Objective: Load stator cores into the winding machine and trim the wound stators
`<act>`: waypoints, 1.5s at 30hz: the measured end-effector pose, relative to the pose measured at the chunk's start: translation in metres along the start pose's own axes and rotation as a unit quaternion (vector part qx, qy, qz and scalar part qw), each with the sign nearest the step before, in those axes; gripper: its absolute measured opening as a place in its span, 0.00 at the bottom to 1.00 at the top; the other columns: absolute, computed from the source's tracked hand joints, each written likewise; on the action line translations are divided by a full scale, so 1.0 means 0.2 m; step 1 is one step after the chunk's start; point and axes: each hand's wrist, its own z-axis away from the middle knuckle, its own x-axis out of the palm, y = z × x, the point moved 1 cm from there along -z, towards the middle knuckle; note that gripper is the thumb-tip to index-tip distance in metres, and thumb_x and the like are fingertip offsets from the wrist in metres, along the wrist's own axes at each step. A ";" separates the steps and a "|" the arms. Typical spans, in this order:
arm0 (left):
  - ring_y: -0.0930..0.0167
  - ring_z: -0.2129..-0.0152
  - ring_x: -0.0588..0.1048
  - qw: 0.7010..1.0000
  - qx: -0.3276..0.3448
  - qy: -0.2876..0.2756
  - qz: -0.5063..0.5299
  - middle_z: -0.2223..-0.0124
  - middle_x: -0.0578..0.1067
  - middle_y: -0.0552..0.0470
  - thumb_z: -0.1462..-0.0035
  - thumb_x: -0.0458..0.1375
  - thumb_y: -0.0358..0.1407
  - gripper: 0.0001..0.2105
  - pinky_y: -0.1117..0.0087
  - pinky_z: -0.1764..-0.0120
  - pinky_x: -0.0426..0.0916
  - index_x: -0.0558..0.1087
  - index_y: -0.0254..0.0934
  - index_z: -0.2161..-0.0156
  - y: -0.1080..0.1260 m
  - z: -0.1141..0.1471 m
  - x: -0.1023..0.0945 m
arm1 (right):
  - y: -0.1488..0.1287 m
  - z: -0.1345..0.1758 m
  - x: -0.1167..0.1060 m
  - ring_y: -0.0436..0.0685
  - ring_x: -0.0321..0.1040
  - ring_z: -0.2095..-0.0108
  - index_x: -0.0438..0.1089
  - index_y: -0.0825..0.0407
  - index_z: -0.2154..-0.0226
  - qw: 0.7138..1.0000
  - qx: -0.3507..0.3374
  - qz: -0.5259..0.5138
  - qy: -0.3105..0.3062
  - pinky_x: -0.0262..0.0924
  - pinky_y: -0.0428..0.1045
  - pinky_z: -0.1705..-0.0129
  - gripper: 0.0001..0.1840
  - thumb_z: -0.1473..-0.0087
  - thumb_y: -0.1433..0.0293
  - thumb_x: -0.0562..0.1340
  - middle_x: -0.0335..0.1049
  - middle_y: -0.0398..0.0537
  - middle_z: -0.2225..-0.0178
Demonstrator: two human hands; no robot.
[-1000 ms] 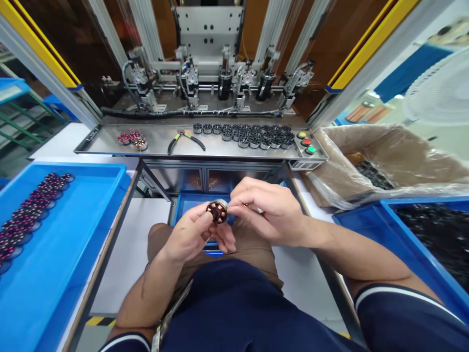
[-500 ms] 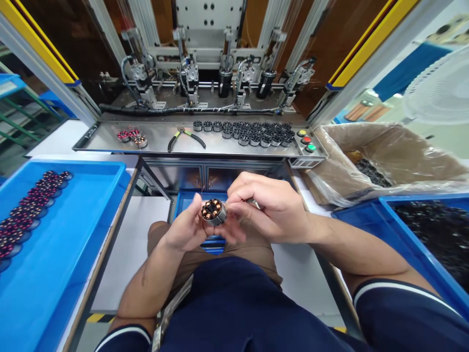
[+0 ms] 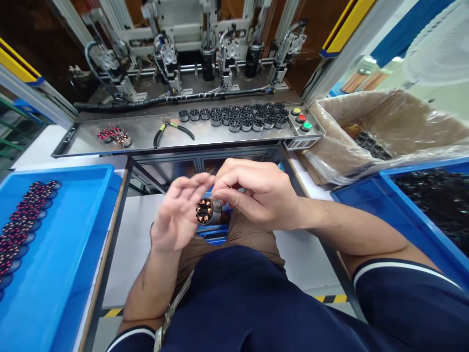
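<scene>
A motor stator (image 3: 209, 212) with copper windings and a grey metal rim is in the air above my lap, its wound face turned to the left. My right hand (image 3: 262, 195) is closed at its upper right side, thumb and forefinger pinched together, and seems to bear the stator. A small reddish bit shows between those fingers; what it is I cannot tell. My left hand (image 3: 176, 212), smeared by motion, is open just left of the stator with its fingers spread. Whether the left palm touches the rim cannot be made out.
On the machine's metal ledge lie wound stators (image 3: 114, 136), green-handled pliers (image 3: 173, 130) and several rows of black cores (image 3: 242, 116), beside push buttons (image 3: 301, 119). A blue tray (image 3: 73, 234) stands left; a lined carton (image 3: 399, 117) and a blue bin (image 3: 361, 200) stand right.
My left hand has let its fingers off the stator and opened leftward. The stator has tipped and shifted slightly left, along with my right hand. The whole view has also shifted.
</scene>
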 end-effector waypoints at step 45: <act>0.61 0.53 0.80 0.913 0.268 0.036 -0.305 0.55 0.83 0.48 0.53 0.72 0.29 0.16 0.59 0.52 0.78 0.78 0.40 0.57 0.02 -0.01 -0.01 | 0.12 0.22 0.30 0.48 0.70 0.68 0.75 0.59 0.65 0.646 0.357 -0.673 0.047 0.67 0.43 0.65 0.23 0.59 0.61 0.77 0.74 0.47 0.67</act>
